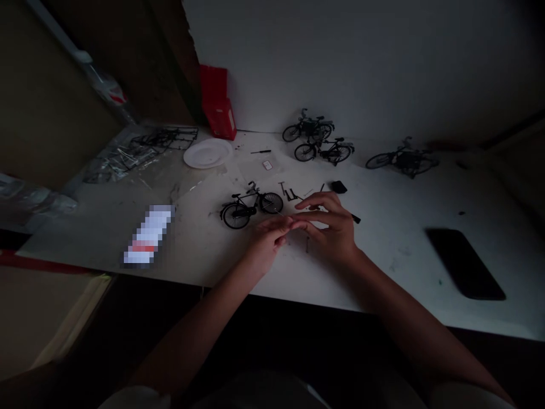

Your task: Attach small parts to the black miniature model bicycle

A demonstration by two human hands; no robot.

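Observation:
My left hand (267, 241) and my right hand (330, 224) meet fingertip to fingertip just above the white table (383, 250). Both hands are pinched together on something too small and dim to make out. A small black model bicycle (251, 206) stands just left of the fingertips. Several tiny dark parts (292, 193) lie scattered behind the hands, and a thin dark pin (307, 244) lies under them.
Three more model bicycles stand at the back: two together (317, 139) and one at the right (402, 159). A white plate (208, 153), a red box (218, 111), a screwdriver (260, 151), plastic part frames (140, 149) and a black phone (465, 262) share the table.

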